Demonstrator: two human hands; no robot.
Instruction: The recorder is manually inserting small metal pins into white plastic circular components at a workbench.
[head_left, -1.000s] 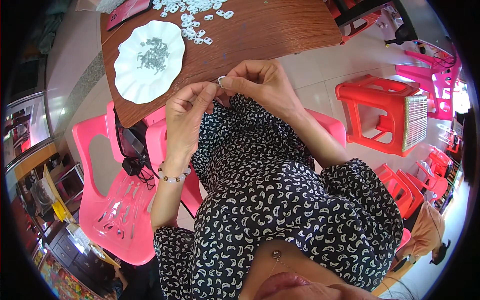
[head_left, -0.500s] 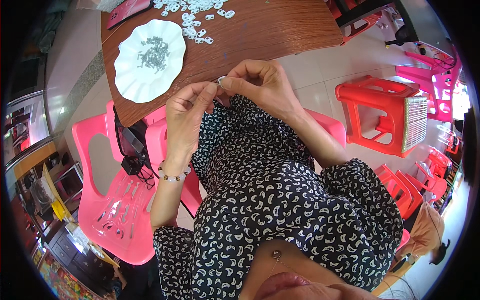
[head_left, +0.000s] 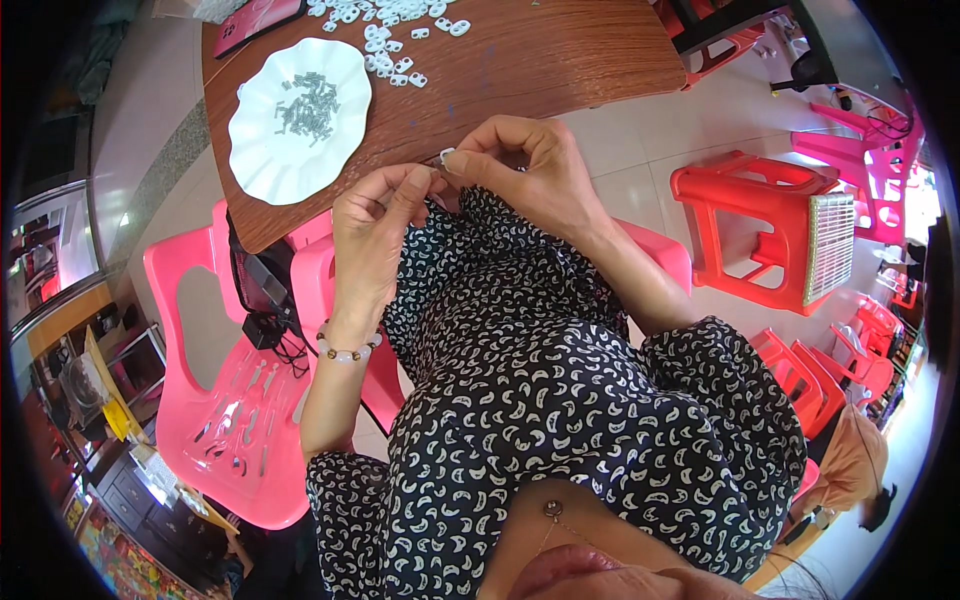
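Observation:
Over the near edge of the brown wooden table [head_left: 560, 60], my two hands meet almost fingertip to fingertip. Thumb and index finger of my right hand [head_left: 540, 180] pinch a small white plastic piece [head_left: 446, 155]. My left hand [head_left: 372, 215] is closed too, its thumb pressed against the index finger right beside that piece; whatever it grips is too small to make out. Left of my hands, a white wavy-edged plate [head_left: 258, 165] bears a heap of small grey pieces [head_left: 308, 108]. Beyond the plate lie many loose white two-holed plastic pieces [head_left: 380, 50].
A pink-red flat case [head_left: 258, 25] lies at the table's far left. Pink chairs [head_left: 205, 440] stand at my left, one with a black charger [head_left: 262, 330] and cables. Red stools [head_left: 750, 225] are on my right. Another person [head_left: 850, 450] shows at the lower right.
The fingertips have shifted very slightly, and the white piece in my right hand has tilted and moved a little up and right. Everything else stays in place.

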